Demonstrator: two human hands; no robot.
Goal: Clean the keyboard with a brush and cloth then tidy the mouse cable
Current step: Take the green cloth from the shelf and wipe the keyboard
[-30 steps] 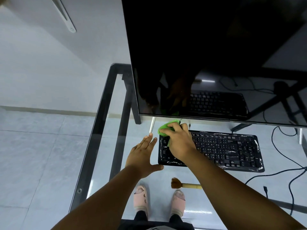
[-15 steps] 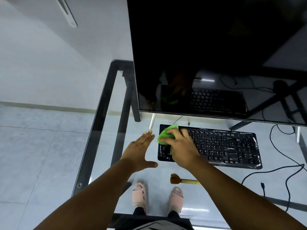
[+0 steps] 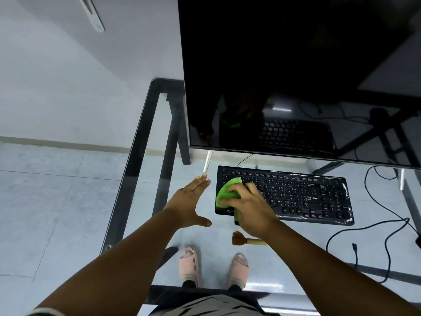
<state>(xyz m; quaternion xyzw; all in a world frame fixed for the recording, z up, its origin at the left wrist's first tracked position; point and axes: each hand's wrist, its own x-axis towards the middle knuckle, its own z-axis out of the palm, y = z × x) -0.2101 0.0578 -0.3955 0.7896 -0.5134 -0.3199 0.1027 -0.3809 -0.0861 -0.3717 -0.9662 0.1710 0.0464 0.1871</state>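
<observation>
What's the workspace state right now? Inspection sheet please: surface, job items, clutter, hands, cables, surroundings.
Surface: glass table with a dark frame; the floor shows through it.
Job's things: black keyboard flat under the monitor, shiny film on its right end; green cloth on its left end; brush lying on the glass near the front edge, bristles to the left.
Clutter: nothing seen.
Hands: right hand grips the cloth on the keys; left hand flat, fingers straight, beside the keyboard's left end.
Cables: black cables loop loose at the right; mouse not seen.
Surroundings: dark monitor, tiled floor, white wall.
</observation>
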